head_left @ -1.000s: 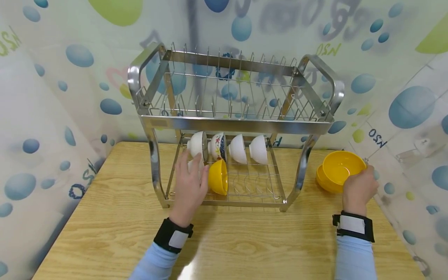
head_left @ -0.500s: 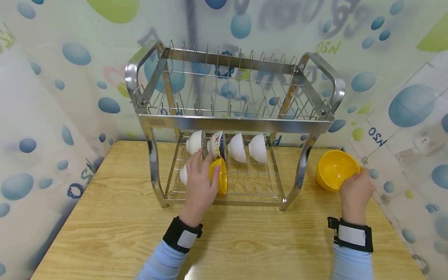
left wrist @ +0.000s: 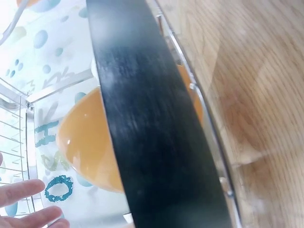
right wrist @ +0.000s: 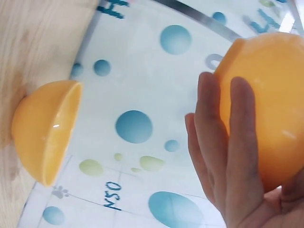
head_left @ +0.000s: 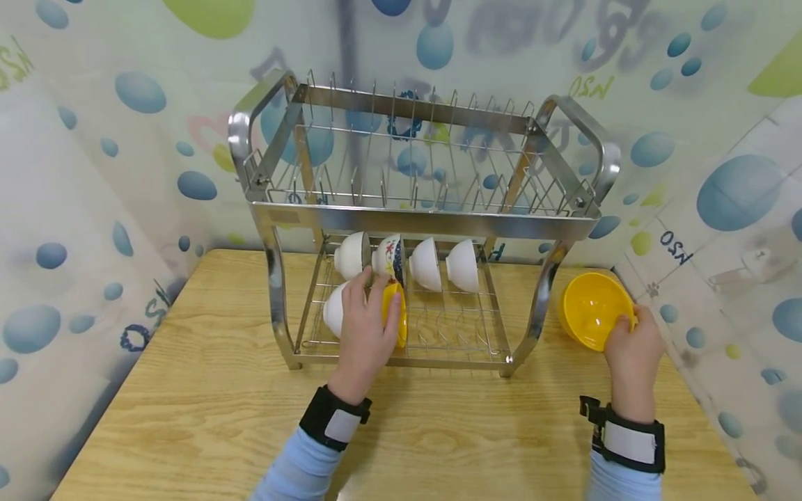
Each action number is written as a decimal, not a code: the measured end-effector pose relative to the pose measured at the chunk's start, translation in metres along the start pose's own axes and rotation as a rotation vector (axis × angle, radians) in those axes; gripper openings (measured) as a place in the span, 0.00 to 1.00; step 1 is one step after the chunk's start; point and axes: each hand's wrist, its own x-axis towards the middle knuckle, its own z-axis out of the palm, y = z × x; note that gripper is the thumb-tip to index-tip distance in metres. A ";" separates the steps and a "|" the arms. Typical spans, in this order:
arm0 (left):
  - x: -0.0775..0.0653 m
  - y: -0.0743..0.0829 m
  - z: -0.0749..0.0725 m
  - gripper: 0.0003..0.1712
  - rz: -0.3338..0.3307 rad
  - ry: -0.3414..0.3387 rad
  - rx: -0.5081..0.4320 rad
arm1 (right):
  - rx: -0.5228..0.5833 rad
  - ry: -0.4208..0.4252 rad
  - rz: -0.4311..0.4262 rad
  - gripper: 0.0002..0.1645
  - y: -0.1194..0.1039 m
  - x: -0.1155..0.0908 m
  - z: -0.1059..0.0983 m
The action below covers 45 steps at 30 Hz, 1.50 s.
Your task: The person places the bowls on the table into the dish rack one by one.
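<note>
My left hand [head_left: 365, 335] is over a yellow bowl [head_left: 402, 327] standing on its side in the rack's lower tier. In the left wrist view its fingers [left wrist: 21, 192] are straight and apart from that bowl, which the dark rack bar partly covers. At the right, my right hand [head_left: 635, 358] grips a second yellow bowl [head_left: 595, 306] by its rim, with several fingers along the outside in the right wrist view. Another yellow bowl [right wrist: 40, 130] stands on the table, seen in the right wrist view; the held bowl hides it in the head view.
A two-tier steel dish rack [head_left: 426, 221] stands mid-table. Its lower tier bears white bowls [head_left: 426, 264], a flower-patterned bowl [head_left: 387, 259] and a white bowl [head_left: 333, 312] beside my left hand. A patterned sheet [head_left: 695, 292] borders the wooden table [head_left: 464, 431].
My left hand has moved right, from over the front white bowl to the yellow bowl in the rack. My right hand and its bowl have shifted slightly left.
</note>
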 end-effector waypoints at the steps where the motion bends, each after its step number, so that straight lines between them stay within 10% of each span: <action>1: 0.000 0.001 0.000 0.22 -0.006 -0.004 -0.002 | 0.004 -0.001 -0.007 0.27 -0.001 -0.002 -0.001; 27: 0.003 0.013 0.006 0.22 0.035 0.012 -0.031 | -0.014 -0.046 -0.202 0.22 -0.037 -0.058 -0.014; 45: -0.001 0.028 0.011 0.25 -0.078 -0.095 -0.164 | -0.018 -0.162 -0.345 0.22 -0.053 -0.078 0.010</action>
